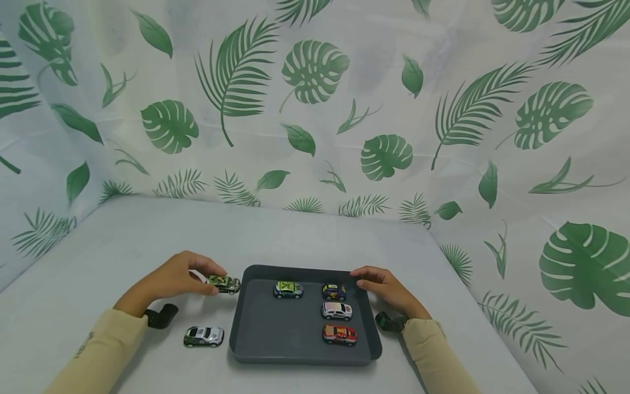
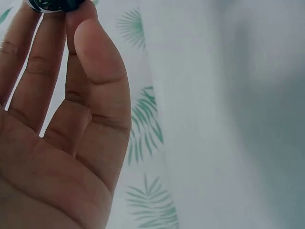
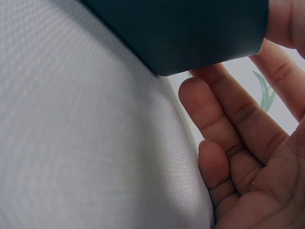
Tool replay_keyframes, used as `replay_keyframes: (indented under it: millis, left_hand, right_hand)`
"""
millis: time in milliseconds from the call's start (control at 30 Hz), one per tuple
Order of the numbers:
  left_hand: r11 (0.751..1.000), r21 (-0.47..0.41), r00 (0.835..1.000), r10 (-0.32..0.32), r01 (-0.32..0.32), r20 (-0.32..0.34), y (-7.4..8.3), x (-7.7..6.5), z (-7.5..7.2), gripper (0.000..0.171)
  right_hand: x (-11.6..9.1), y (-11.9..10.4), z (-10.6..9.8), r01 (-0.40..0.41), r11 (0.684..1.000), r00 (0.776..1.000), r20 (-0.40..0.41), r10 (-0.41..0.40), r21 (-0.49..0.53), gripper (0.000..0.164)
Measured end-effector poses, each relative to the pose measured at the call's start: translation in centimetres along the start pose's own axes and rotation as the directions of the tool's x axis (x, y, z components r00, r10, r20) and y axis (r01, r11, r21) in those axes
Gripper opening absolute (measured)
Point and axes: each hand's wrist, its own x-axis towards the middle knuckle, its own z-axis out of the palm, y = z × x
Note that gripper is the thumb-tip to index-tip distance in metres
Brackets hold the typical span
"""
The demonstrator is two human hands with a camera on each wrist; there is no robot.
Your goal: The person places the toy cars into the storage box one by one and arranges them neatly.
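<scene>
My left hand (image 1: 179, 276) pinches a green camouflage-patterned toy car (image 1: 223, 283) between thumb and fingers, just left of the grey tray (image 1: 305, 350). Only the dark underside of that toy car (image 2: 55, 4) shows at the top of the left wrist view. With thumb and fingers at the tray's far right corner, my right hand (image 1: 386, 287) grips its rim. Inside the tray are a green-yellow toy car (image 1: 288, 290) at the back left and a right-hand column: a purple toy car (image 1: 334, 291), a white toy car (image 1: 337, 311) and a red toy car (image 1: 339, 334).
A white and dark-green toy car (image 1: 204, 336) stands on the white tabletop (image 1: 197, 219), left of the tray and nearer than my left hand. A leaf-printed curtain (image 1: 315, 120) rises behind the table and along its sides.
</scene>
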Motion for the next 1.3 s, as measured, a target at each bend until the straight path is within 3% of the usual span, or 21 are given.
replay_keyframes:
  millis: [767, 1300]
  left_hand:
    - [0.998, 0.046, 0.999, -0.033, 0.033, -0.007, 3.6, 1.8, 1.7, 0.036]
    - [0.998, 0.056, 1.0, 0.007, -0.007, 0.011, 4.8, 3.4, 3.0, 0.032]
  right_hand:
    - [0.0, -0.3, 0.0, 0.011, 1.0, 1.0, 0.003, -0.011, 0.002, 0.033]
    - [-0.1, -0.5, 0.1, -0.005, 1.0, 1.0, -0.007, 0.005, -0.003, 0.033]
